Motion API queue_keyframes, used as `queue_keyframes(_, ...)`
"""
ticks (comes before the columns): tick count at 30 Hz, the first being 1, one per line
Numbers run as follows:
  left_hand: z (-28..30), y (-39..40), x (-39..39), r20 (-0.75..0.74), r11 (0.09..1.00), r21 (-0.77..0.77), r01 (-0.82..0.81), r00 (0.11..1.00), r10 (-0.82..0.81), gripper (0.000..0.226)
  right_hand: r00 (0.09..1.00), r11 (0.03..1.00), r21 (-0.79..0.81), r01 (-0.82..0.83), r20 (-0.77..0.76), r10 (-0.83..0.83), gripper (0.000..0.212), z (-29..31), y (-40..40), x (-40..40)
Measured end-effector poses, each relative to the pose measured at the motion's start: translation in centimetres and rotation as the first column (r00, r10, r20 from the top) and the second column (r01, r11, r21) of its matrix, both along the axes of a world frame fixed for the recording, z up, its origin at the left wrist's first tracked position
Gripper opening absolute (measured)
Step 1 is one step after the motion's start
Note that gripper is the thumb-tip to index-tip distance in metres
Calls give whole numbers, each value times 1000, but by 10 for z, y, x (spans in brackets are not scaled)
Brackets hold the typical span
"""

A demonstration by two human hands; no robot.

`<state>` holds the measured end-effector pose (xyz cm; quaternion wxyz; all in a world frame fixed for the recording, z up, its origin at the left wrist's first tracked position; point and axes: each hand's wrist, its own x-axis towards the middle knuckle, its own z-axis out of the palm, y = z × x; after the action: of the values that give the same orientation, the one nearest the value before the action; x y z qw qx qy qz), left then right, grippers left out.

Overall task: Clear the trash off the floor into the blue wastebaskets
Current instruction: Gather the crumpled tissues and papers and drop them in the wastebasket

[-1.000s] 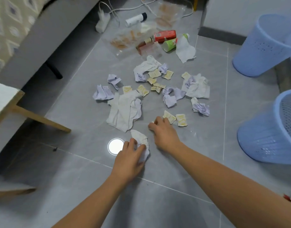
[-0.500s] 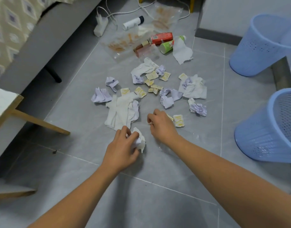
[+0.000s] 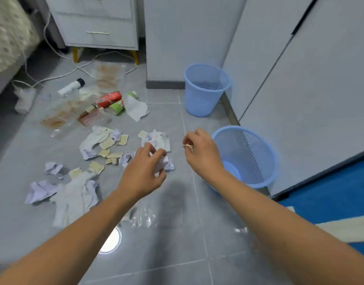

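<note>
My left hand (image 3: 143,167) is lifted above the floor and closed around a crumpled white tissue (image 3: 161,162). My right hand (image 3: 201,153) pinches a small yellowish scrap (image 3: 187,145) just left of the near blue wastebasket (image 3: 265,153), which looks empty. A second blue wastebasket (image 3: 201,99) stands farther back by the wall. Crumpled white and lilac tissues (image 3: 92,140) and yellowish scraps (image 3: 107,144) lie scattered on the grey tile floor to the left. A large white tissue (image 3: 74,198) lies near my left forearm.
Farther back lie a red can (image 3: 109,98), a green cup (image 3: 117,106), a white tube (image 3: 71,86), stained clear plastic bags (image 3: 59,112) and a clear wrapper (image 3: 142,218). White cables (image 3: 53,77) run under a drawer cabinet (image 3: 98,23). Cupboard doors (image 3: 300,89) and a blue mat (image 3: 331,194) fill the right.
Both hands rose from the floor and swung right toward the near wastebasket, the left carrying the white tissue, the right carrying a small scrap. The view turned right and upward.
</note>
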<state>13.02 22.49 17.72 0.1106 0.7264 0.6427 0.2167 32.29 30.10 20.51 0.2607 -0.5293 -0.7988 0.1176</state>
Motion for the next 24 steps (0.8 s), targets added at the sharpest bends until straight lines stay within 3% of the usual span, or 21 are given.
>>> queue_keyframes(4, 29, 54, 81, 78, 984, 68, 167, 982, -172, 37, 976, 976, 24, 217, -8, -217, 11, 24, 16, 88)
queue_keyframes(8, 40, 97, 155, 65, 969, 70, 236, 968, -241, 41, 938, 938, 34, 344, 15, -345, 12, 23, 23, 153)
queue_keyframes(10, 37, 114, 182, 54, 966, 34, 256, 965, -257, 46, 925, 927, 31, 374, 53, -375, 13, 15, 25, 172)
queue_keyframes(13, 26, 127, 202, -23, 955, -113, 274, 960, -279, 70, 910, 913, -49, 405, 126, -396, 18, -2, 22, 188)
queue_keyframes(15, 20, 124, 198, -65, 958, -118, 261, 961, -270, 74, 897, 900, -80, 428, 160, -413, 26, -11, 19, 188)
queue_keyframes(17, 13, 113, 178, -62, 971, -51, 233, 970, -236, 63, 905, 911, -44, 410, 140, -401, 27, -16, 15, 174)
queue_keyframes(20, -5, 87, 120, 5, 986, 8, 169, 986, -169, 43, 948, 951, 9, 308, 80, -308, 23, -20, 7, 128)
queue_keyframes(24, -36, 40, 28, 42, 999, -34, 26, 999, -25, 33, 993, 992, 46, 119, 15, -120, 22, -35, -17, 45)
